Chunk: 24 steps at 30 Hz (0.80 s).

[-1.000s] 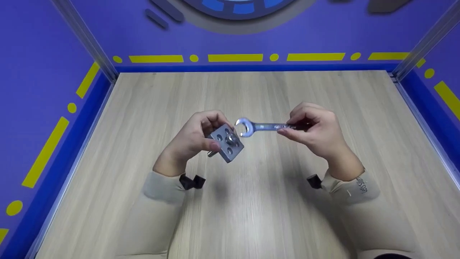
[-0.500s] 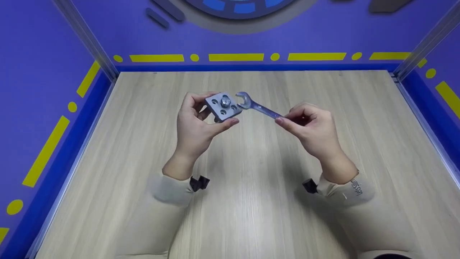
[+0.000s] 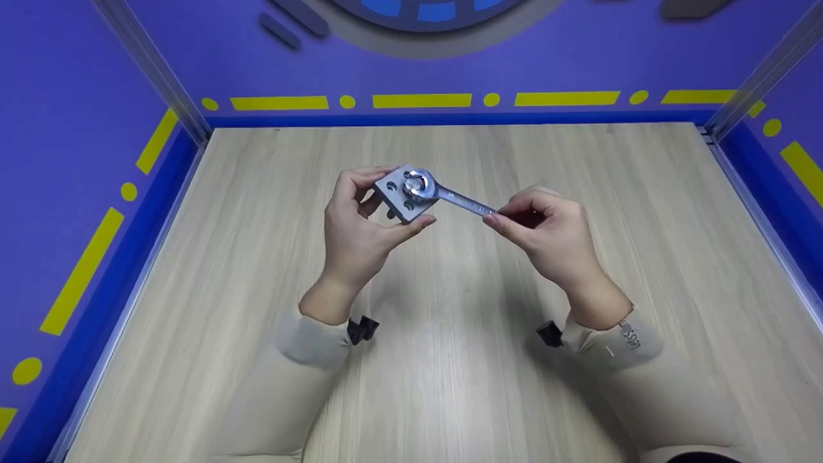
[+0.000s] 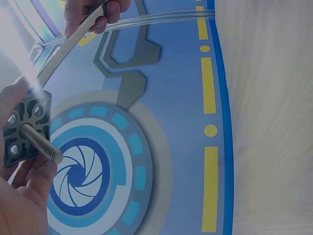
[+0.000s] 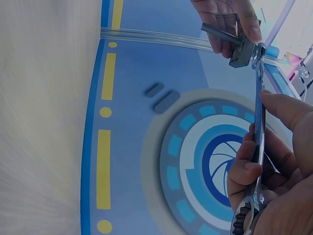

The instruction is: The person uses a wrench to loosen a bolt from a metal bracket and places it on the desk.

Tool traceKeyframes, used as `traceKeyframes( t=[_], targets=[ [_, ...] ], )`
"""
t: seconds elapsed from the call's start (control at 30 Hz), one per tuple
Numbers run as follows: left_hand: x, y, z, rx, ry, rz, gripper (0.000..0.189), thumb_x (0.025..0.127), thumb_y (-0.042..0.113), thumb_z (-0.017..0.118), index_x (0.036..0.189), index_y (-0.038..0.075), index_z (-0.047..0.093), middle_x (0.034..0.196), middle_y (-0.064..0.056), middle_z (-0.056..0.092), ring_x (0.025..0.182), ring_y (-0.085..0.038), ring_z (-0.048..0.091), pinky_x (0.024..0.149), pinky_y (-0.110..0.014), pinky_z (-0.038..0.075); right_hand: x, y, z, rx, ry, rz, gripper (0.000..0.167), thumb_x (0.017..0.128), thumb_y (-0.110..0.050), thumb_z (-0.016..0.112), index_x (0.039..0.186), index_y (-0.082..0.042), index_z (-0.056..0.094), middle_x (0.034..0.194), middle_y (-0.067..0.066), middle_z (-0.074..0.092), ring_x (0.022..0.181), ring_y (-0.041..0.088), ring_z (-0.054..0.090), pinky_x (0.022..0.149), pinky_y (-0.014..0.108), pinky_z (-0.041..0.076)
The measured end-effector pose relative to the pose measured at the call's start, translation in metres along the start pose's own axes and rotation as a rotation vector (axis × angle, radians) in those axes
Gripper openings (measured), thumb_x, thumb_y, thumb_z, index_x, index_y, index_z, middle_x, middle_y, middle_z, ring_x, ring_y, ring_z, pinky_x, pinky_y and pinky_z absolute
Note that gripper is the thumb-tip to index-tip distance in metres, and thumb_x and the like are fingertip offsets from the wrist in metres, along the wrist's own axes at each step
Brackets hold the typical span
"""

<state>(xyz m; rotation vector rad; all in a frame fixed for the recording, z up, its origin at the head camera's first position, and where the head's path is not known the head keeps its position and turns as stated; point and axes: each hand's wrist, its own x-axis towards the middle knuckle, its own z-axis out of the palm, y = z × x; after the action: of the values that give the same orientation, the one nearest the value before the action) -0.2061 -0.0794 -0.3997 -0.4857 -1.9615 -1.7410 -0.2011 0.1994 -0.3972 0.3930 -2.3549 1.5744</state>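
Note:
My left hand (image 3: 357, 235) grips a square grey plate (image 3: 393, 198) by its edges, thumb along the near side, holding it above the table. Four-cornered, with holes near its corners, the plate has a bolt through its middle; the threaded shank (image 4: 41, 143) sticks out of the back in the left wrist view. A shiny combination wrench (image 3: 464, 202) is pinched between thumb and fingers of my right hand (image 3: 550, 235). Its open end sits around the bolt head (image 3: 415, 185). The ring end (image 5: 248, 215) lies by my right palm, hidden in the head view.
Below both hands spreads a wood-grain table (image 3: 443, 360). A blue-purple wall (image 3: 566, 64) with yellow marks rises behind it, and similar panels flank the left and right. Small black pieces (image 3: 363, 330) are fixed at both sleeve cuffs.
The left hand has raised the plate away from me and turned it face up. The wrench tilted, then moved left until its open end came onto the bolt head.

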Motion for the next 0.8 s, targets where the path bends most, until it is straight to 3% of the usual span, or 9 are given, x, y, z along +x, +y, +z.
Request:
traceKeyframes(
  t=[0.33,0.53,0.67,0.8],
  targets=[
    [-0.004,0.001,0.002,0.046,0.008,0.045,0.076,0.074,0.004,0.107,0.129,-0.007,0.057,0.140,-0.021,0.069,0.129,-0.029,0.074,0.115,-0.032,0.066,0.000,0.002,0.002,0.017,-0.009,0.006,0.011,0.091,-0.007,0.096,0.091,-0.007,0.085,0.091,-0.007,0.074,0.075,0.011,0.066,0.063,0.016,0.056],
    [-0.003,0.002,0.001,0.045,-0.011,0.034,0.074,0.074,0.004,0.107,0.128,-0.007,0.057,0.140,-0.021,0.069,0.129,-0.029,0.074,0.115,-0.031,0.065,0.000,0.002,0.002,0.004,-0.014,-0.004,0.011,0.091,-0.007,0.096,0.091,-0.007,0.085,0.091,-0.007,0.074,0.075,0.011,0.066,0.062,0.015,0.056],
    [0.001,0.003,-0.005,0.026,-0.085,-0.011,0.072,0.075,0.005,0.107,0.128,-0.006,0.059,0.139,-0.020,0.070,0.129,-0.027,0.074,0.115,-0.032,0.065,0.001,0.002,-0.002,0.004,-0.031,-0.002,0.012,0.090,-0.007,0.097,0.090,-0.008,0.084,0.091,-0.006,0.074,0.076,0.011,0.066,0.063,0.015,0.056],
    [0.005,0.005,-0.018,0.016,-0.231,-0.107,0.071,0.074,0.007,0.108,0.129,-0.003,0.063,0.136,-0.014,0.074,0.124,-0.022,0.075,0.113,-0.031,0.067,0.003,0.003,-0.008,0.031,-0.085,0.006,0.015,0.089,-0.003,0.096,0.088,-0.005,0.081,0.091,-0.003,0.072,0.075,0.010,0.066,0.062,0.015,0.057]
  ],
)
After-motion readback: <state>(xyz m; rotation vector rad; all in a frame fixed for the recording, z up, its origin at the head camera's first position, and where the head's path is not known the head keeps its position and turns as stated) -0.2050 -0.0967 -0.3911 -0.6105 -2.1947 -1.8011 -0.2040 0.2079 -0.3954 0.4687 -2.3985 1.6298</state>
